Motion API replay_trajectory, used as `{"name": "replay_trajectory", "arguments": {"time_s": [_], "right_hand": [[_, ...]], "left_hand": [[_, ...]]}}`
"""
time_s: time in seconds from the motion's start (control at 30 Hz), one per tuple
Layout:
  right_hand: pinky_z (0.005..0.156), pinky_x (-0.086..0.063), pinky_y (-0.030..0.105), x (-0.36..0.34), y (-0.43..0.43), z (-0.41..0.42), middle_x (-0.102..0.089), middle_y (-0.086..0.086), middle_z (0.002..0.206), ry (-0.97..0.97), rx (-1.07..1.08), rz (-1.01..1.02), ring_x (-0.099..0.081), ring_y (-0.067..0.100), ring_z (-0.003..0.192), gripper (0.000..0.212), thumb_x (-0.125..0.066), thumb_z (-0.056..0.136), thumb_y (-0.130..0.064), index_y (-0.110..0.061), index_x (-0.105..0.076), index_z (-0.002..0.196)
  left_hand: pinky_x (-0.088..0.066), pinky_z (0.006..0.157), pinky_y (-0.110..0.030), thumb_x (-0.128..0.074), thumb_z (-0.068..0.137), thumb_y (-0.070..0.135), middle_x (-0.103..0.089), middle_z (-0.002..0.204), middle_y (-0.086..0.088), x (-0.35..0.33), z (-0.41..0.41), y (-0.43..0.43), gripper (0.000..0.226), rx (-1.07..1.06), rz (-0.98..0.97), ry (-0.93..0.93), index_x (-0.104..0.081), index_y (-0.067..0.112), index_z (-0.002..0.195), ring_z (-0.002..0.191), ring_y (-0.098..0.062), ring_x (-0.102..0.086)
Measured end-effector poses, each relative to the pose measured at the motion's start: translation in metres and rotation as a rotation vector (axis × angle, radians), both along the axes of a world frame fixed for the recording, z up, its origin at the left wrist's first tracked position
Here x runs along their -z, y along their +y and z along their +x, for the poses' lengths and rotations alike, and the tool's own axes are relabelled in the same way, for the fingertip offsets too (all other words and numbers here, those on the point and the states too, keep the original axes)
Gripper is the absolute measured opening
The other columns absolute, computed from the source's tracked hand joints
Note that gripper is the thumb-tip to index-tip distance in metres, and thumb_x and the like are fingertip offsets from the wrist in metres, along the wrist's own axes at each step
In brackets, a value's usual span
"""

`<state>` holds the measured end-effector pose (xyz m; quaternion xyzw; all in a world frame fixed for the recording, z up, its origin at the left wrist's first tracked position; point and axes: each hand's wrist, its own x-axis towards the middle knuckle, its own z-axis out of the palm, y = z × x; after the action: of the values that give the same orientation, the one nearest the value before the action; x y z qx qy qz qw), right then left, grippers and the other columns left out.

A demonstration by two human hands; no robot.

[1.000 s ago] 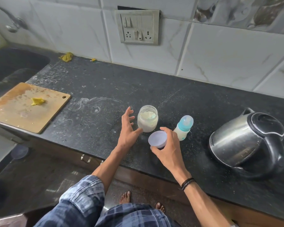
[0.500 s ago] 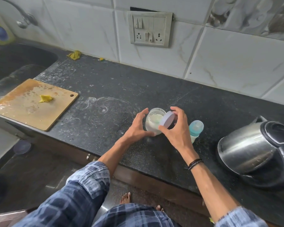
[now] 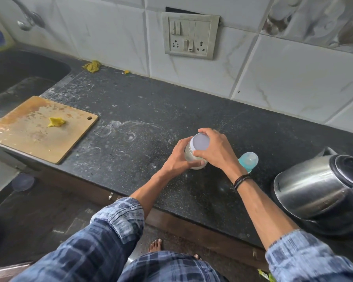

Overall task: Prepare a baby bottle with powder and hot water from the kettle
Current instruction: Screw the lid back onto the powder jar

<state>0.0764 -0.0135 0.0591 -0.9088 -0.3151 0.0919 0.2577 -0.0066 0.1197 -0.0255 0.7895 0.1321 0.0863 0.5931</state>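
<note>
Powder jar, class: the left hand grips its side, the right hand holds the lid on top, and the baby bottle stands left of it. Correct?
No: the head view shows the baby bottle right of the powder jar, partly behind the right hand. The left hand does grip its side, and the right hand holds the lid on top.

Blue plaid shirt sleeves (image 3: 118,216) rolled near elbows; black braided band (image 3: 240,181) on right wrist; bare feet (image 3: 155,246)

soft dim daylight, wide-angle edge distortion
</note>
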Motion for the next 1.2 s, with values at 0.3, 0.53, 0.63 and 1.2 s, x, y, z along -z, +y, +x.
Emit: {"name": "replay_trajectory", "arguments": {"time_s": [0.3, 0.53, 0.63, 1.2], "right_hand": [[0.1, -0.046, 0.038, -0.004, 0.009, 0.001, -0.056, 0.004, 0.143, -0.066, -0.041, -0.15, -0.05, 0.027, 0.126, 0.077, -0.086, 0.077, -0.033, -0.024, -0.054, 0.146], [0.098, -0.047, 0.04, -0.01, 0.011, -0.001, -0.057, 0.009, 0.139, -0.129, -0.032, -0.224, -0.05, 0.029, 0.124, 0.076, -0.081, 0.082, -0.052, -0.021, -0.053, 0.145], [0.098, -0.048, 0.041, -0.014, 0.011, -0.002, -0.058, 0.01, 0.137, -0.159, -0.025, -0.278, -0.053, 0.03, 0.122, 0.084, -0.074, 0.081, -0.069, -0.019, -0.052, 0.145], [0.105, -0.048, 0.043, -0.044, 0.003, -0.006, -0.053, 0.007, 0.151, -0.152, -0.105, -0.351, -0.056, 0.03, 0.134, 0.081, -0.083, 0.086, -0.044, -0.021, -0.046, 0.154]], "left_hand": [[-0.04, 0.098, -0.017, -0.086, 0.07, 0.045, -0.044, 0.135, 0.013, 0.011, 0.002, 0.001, 0.08, -0.016, 0.027, -0.017, -0.041, 0.044, 0.137, 0.124, 0.003, -0.046], [-0.041, 0.1, -0.023, -0.088, 0.073, 0.038, -0.044, 0.132, 0.018, 0.015, 0.005, 0.004, 0.08, -0.002, 0.035, -0.02, -0.042, 0.041, 0.138, 0.126, 0.001, -0.046], [-0.038, 0.094, -0.013, -0.086, 0.072, 0.042, -0.041, 0.13, 0.026, 0.013, 0.004, 0.006, 0.079, 0.014, 0.038, -0.017, -0.041, 0.045, 0.137, 0.125, 0.009, -0.042], [-0.034, 0.098, -0.011, -0.084, 0.072, 0.044, -0.043, 0.137, 0.013, 0.016, 0.005, 0.007, 0.085, 0.023, 0.081, -0.015, -0.042, 0.033, 0.144, 0.125, -0.002, -0.046]]}}
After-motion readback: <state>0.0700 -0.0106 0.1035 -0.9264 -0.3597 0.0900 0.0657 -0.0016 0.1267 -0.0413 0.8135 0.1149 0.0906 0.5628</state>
